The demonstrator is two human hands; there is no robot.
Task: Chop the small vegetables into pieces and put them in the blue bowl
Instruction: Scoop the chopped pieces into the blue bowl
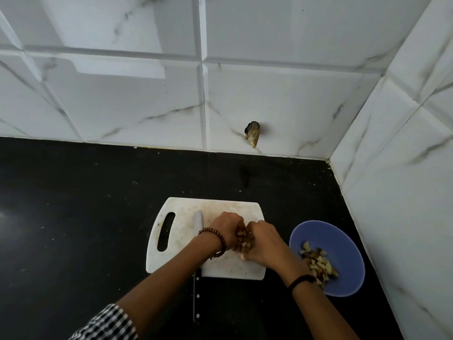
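Your left hand (226,231) and right hand (263,241) met over the white cutting board (220,207), each grip curled round the chopped pieces (243,239) gathered between them. The knife (197,222) lay flat on the board just left of your hands (its handle ran off the near edge, under your left forearm). The blue bowl (343,239) sat on the black worktop (85,192) just right of the board, with cut pieces in it; your right forearm crossed its near-left rim. Behind stood a tiled wall (122,94) with a rough hole (252,133).
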